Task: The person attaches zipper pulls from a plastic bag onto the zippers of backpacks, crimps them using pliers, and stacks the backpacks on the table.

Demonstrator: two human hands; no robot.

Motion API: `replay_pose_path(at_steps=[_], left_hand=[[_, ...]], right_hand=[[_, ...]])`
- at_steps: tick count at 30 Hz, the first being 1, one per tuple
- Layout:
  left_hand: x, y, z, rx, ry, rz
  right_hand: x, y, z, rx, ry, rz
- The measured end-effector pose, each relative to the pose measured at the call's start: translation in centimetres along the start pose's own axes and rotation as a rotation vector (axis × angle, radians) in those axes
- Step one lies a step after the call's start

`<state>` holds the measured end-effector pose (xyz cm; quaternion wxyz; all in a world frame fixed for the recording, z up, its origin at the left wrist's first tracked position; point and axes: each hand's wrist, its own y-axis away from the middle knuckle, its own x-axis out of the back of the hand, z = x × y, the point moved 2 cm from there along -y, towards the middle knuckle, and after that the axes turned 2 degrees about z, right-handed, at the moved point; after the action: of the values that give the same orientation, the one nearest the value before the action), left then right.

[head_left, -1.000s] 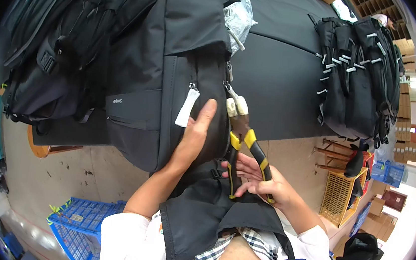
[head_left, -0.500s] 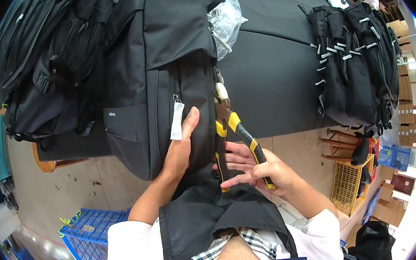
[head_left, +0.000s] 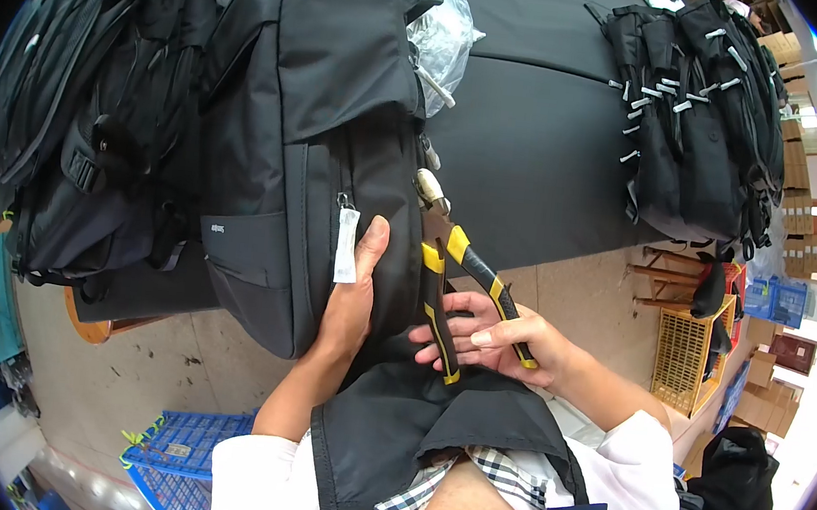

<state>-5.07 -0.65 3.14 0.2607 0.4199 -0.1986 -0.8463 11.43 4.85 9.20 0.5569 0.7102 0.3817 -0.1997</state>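
Observation:
A black backpack (head_left: 342, 72) stands upright in front of me at the table's near edge. My left hand (head_left: 353, 294) grips its lower side, thumb up along the front beside a zip pull in a white wrapper (head_left: 346, 246); the fingers are mostly hidden. My right hand (head_left: 518, 342) holds yellow-and-black pliers (head_left: 446, 244), one handle lying across the palm below the thumb. The handles are spread apart. White covering wraps the jaw tips, which are close to the bag's right side near another zip pull (head_left: 428, 151); contact there is unclear.
More black backpacks (head_left: 111, 128) crowd the left. Several with white-wrapped pulls (head_left: 704, 146) stand at the far right of the black-covered table (head_left: 526, 158). Clear plastic (head_left: 445, 27) lies behind my bag. Blue crate (head_left: 183, 450), yellow crate (head_left: 680, 345) and wooden stool (head_left: 667, 280) are on the floor.
The pliers have shifted slightly downward and their handle ends are a little closer together. My right thumb has drawn back from the left handle. My left hand keeps its grip on the backpack.

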Motion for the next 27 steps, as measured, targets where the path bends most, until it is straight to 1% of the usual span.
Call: replay_pose_path(at_steps=[2, 5, 7, 12, 14, 15, 17, 18, 19, 21, 22, 23, 25, 26, 27], left_hand=[[0.2, -0.2, -0.1, -0.144, -0.104, 0.091], [-0.4, 0.3, 0.8, -0.154, -0.102, 0.135], [0.0, 0.2, 0.8, -0.165, -0.102, 0.120], [-0.6, 1.1, 1.7, -0.160, -0.098, 0.106], [-0.9, 1.1, 1.9, -0.326, -0.174, 0.070], [-0.6, 0.8, 1.8, -0.326, -0.175, 0.072], [-0.3, 0.6, 2.5, -0.820, -0.790, 0.224], [-1.8, 0.9, 2.8, -0.822, -0.605, 0.123], [-1.6, 0.7, 2.8, -0.825, -0.608, 0.126], [-1.3, 0.2, 3.1, -0.711, -0.555, 0.192], [-1.3, 0.6, 3.5, -0.595, -0.535, 0.184], [-1.2, 0.8, 3.5, -0.598, -0.545, 0.187], [-0.6, 0.9, 3.5, -0.556, -0.539, 0.263], [0.3, 0.5, 3.5, -0.522, -0.529, 0.252], [0.7, 0.2, 3.6, -0.490, -0.432, 0.232]], right_hand=[[0.0, 0.2, -0.4, -0.020, -0.001, -0.015], [0.9, -0.2, 0.1, -0.048, -0.010, -0.044], [0.9, -0.5, 0.5, -0.004, 0.025, -0.075], [0.5, -1.1, 1.2, 0.012, 0.054, -0.118], [0.5, -1.2, 1.3, 0.021, 0.056, -0.144], [0.3, -1.1, 1.4, 0.020, 0.070, -0.158], [0.1, -1.2, 1.4, 0.018, 0.084, -0.175], [0.1, -1.2, 1.5, 0.012, 0.080, -0.173], [0.0, -1.2, 1.6, 0.008, 0.077, -0.172], [-0.1, -1.4, 1.8, 0.003, 0.096, -0.152], [0.0, -1.4, 2.0, -0.002, 0.108, -0.125], [-0.4, -1.1, 1.8, -0.001, 0.104, -0.135], [-1.0, -0.2, 1.2, 0.004, 0.215, -0.107], [-0.4, 0.6, 1.2, -0.029, 0.235, -0.107], [0.1, 1.4, 1.2, -0.042, 0.255, -0.091]])
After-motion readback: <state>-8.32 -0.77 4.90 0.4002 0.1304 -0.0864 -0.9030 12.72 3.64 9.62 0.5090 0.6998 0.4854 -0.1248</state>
